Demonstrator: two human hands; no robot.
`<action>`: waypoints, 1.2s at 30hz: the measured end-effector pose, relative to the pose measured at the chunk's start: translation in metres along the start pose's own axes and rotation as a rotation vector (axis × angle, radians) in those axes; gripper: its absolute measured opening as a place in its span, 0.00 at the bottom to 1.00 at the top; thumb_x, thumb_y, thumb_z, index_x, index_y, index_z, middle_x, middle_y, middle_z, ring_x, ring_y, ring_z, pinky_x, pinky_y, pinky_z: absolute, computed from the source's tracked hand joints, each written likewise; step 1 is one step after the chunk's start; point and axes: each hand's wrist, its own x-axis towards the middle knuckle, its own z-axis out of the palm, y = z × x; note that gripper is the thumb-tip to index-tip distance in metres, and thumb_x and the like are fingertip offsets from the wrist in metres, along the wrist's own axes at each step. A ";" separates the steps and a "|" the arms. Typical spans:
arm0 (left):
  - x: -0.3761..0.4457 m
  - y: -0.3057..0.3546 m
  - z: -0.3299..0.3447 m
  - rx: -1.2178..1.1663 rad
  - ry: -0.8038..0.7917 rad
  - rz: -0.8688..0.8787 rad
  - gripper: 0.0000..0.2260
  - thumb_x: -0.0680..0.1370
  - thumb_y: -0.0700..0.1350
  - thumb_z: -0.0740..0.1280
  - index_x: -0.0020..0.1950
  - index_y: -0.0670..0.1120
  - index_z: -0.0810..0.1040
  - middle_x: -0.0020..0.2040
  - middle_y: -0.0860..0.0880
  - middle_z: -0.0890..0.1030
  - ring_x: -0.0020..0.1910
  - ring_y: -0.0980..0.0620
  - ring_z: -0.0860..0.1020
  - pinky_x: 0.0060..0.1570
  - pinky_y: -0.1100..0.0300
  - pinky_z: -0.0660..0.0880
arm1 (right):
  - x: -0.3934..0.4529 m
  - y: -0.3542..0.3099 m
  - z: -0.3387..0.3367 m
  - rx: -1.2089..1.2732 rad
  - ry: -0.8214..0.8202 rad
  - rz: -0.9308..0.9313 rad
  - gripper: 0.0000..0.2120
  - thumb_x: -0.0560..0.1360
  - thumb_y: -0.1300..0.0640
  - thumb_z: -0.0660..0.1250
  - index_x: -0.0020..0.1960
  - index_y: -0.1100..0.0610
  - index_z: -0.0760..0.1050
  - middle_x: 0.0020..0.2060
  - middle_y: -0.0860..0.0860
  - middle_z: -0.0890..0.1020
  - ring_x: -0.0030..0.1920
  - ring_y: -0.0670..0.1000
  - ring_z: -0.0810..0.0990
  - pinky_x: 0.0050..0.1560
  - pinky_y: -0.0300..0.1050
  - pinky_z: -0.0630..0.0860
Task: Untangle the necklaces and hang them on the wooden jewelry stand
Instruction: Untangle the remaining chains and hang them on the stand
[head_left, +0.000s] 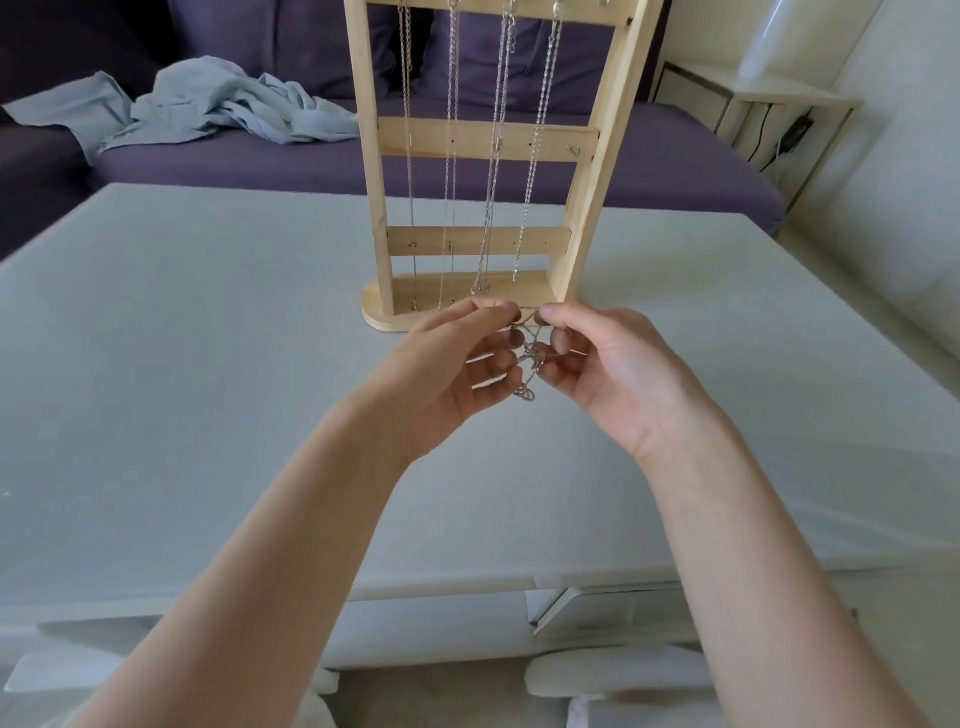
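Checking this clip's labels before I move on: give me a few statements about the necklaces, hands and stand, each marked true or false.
1. Both hands pinch the tangled necklace. True: left hand and right hand each have a grip on it.
2. The wooden jewelry stand lies flat on the table. False: it stands upright.
3. Several chains already hang on the stand. True.
4. The tangle rests on the table. False: it is held above it.
5. A red cloth lies on the sofa. False: the cloth is light blue.
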 end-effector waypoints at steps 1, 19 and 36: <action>0.000 0.000 0.000 -0.015 0.009 -0.007 0.06 0.79 0.42 0.64 0.42 0.46 0.75 0.33 0.49 0.75 0.26 0.56 0.72 0.29 0.66 0.74 | 0.000 0.000 0.000 -0.009 0.003 -0.006 0.09 0.74 0.65 0.66 0.35 0.59 0.72 0.21 0.48 0.70 0.23 0.46 0.72 0.25 0.36 0.69; 0.006 0.001 -0.001 0.009 0.199 0.207 0.05 0.78 0.37 0.64 0.42 0.40 0.75 0.30 0.50 0.67 0.22 0.59 0.67 0.31 0.69 0.73 | -0.003 0.002 0.010 -0.048 -0.023 -0.108 0.08 0.73 0.67 0.67 0.36 0.60 0.74 0.21 0.46 0.68 0.25 0.44 0.73 0.26 0.34 0.67; 0.008 0.002 -0.001 0.306 0.392 0.456 0.08 0.78 0.39 0.64 0.39 0.46 0.72 0.30 0.50 0.67 0.23 0.60 0.67 0.29 0.67 0.72 | -0.012 -0.002 0.008 -0.376 -0.110 -0.147 0.05 0.72 0.64 0.70 0.39 0.57 0.80 0.33 0.51 0.80 0.35 0.47 0.75 0.33 0.37 0.73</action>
